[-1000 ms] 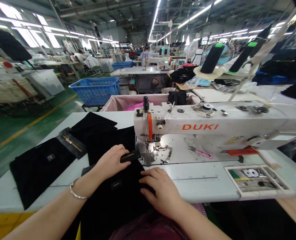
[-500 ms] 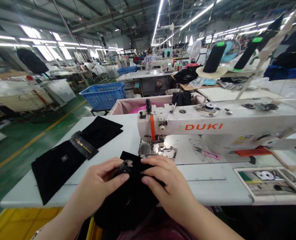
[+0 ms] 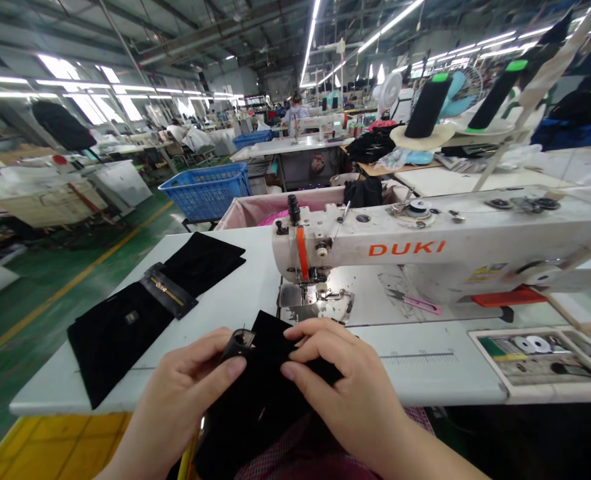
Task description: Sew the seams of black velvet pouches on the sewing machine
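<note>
Between my hands, in front of the sewing machine [image 3: 425, 247], is a black fabric piece [image 3: 270, 367] that hangs over the table's front edge. My left hand [image 3: 195, 373] is closed on a curled dark band [image 3: 240, 340] at its left side, with a lighter lining showing in the curl. Fingers of my right hand [image 3: 330, 367] pinch the cloth near its upper corner. To the left lies another black fabric piece [image 3: 120, 333], crossed by a dark band with a gold zipper [image 3: 165, 290].
Pink thread snips [image 3: 415, 301] lie beneath the machine arm. A tray [image 3: 540, 360] with bobbins is set into the right of the table [image 3: 40, 393]. Behind stand a pink-sided bin [image 3: 240, 213] and a blue basket [image 3: 205, 190]. Black thread cones [image 3: 428, 110] rise at right.
The curled band in my left hand has tipped more upright and shifted slightly left. The fabric corner by my right hand has moved a little right. Both hands keep their hold.
</note>
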The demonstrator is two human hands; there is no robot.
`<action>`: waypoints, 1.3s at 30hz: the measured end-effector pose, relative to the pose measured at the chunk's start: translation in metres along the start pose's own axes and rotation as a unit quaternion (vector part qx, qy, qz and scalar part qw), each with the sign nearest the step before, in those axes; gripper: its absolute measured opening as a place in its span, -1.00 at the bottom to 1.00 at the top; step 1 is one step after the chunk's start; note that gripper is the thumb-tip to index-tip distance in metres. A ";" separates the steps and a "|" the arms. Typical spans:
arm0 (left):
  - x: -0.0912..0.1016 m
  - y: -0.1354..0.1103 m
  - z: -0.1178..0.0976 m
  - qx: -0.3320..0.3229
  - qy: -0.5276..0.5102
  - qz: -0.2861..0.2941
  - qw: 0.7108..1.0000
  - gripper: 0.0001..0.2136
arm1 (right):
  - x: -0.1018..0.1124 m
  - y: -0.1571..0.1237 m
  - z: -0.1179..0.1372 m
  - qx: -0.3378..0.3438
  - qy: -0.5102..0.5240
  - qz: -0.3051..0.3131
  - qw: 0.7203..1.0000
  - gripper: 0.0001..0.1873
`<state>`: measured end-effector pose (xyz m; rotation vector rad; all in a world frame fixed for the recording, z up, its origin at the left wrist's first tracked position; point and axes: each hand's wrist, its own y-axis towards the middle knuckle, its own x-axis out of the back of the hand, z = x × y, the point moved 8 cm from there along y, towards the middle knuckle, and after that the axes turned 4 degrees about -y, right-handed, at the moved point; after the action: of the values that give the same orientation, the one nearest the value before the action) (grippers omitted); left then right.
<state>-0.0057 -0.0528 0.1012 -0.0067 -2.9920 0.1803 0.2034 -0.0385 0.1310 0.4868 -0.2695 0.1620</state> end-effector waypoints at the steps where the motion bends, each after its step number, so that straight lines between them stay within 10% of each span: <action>1: 0.000 0.000 -0.001 -0.002 0.006 -0.002 1.000 -0.77 | 0.000 0.000 0.001 0.004 -0.002 0.001 1.000 -0.85; 22: -0.009 -0.004 0.010 0.041 -0.081 -0.026 0.996 -0.76 | -0.010 -0.001 -0.011 -0.069 0.032 0.066 0.995 -0.80; 30: 0.012 0.001 0.003 0.069 0.068 -0.003 0.995 -0.68 | -0.023 0.003 -0.001 -0.106 0.024 0.207 0.972 -0.76; 35: 0.011 0.024 -0.048 0.019 0.272 0.142 0.952 -0.74 | -0.036 -0.006 0.031 0.025 0.108 0.268 0.957 -0.83; 39: -0.016 0.064 -0.021 -0.015 0.388 0.241 0.890 -0.77 | -0.066 -0.021 -0.016 0.057 0.009 0.283 0.957 -0.58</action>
<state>0.0130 0.0129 0.1115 -0.6617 -2.1358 0.1370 0.1485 -0.0553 0.0885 0.5127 -0.3779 0.7437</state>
